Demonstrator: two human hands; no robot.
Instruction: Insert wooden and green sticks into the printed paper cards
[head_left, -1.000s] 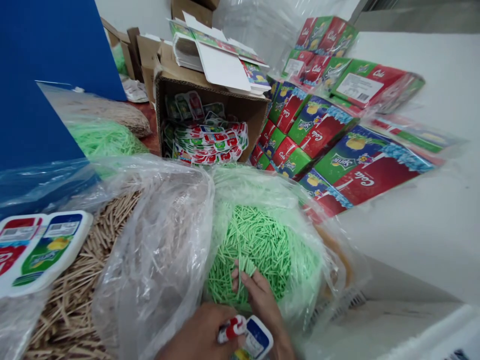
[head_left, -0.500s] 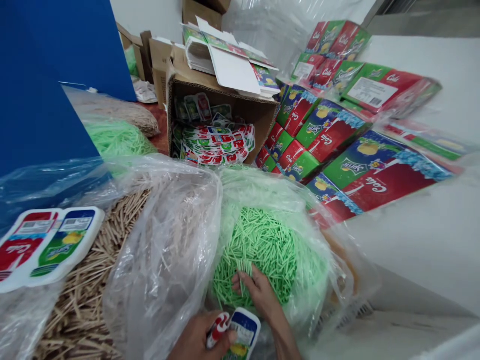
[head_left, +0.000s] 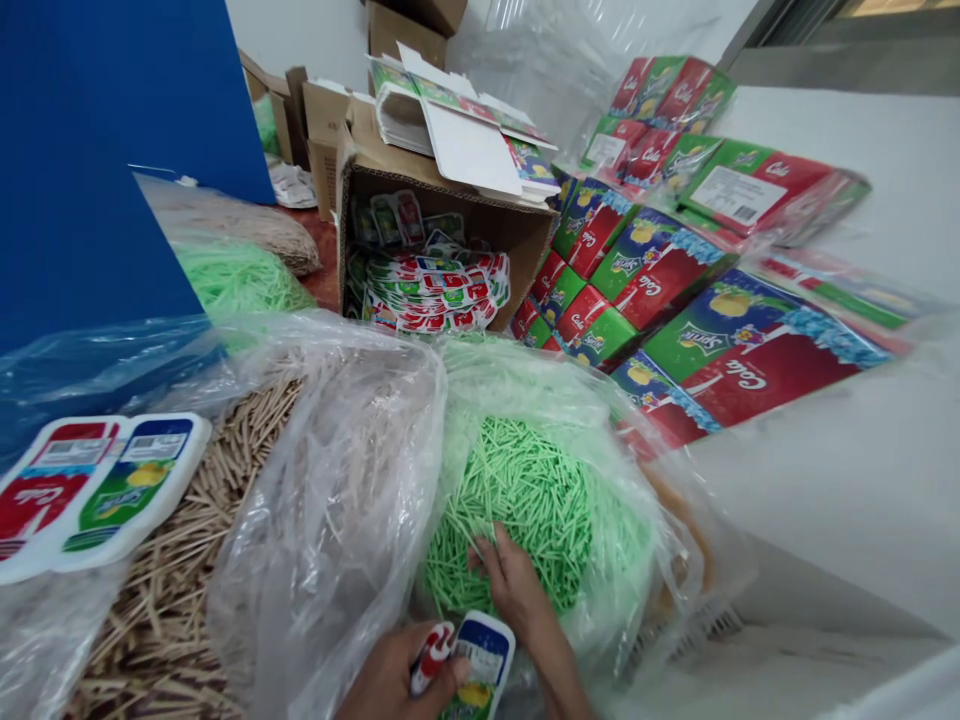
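Observation:
My left hand [head_left: 397,675] at the bottom centre is closed around a small plastic pack. One part of the pack shows a blue, green and yellow label [head_left: 478,668], and a red-and-white striped part [head_left: 433,655] stands up beside my thumb. My right hand [head_left: 517,590] reaches into an open clear bag of short thin green sticks [head_left: 536,490]. Its fingers are curled against the near left side of the heap, with some sticks at the fingertips. How many it holds is hidden.
Left of the green sticks, a clear bag [head_left: 337,500] holds brown sticks [head_left: 165,580]. On it lies a white twin pack [head_left: 97,495] with red and green labels. Behind stands a cardboard box [head_left: 442,180] of labelled packs. Printed cartons [head_left: 660,260] are stacked at right. A blue panel [head_left: 97,150] rises at left.
My right hand has shifted slightly within the green sticks, and the small bundle at its fingertips shows less clearly. My left hand still grips the pack, almost unmoved. The view has tilted slightly.

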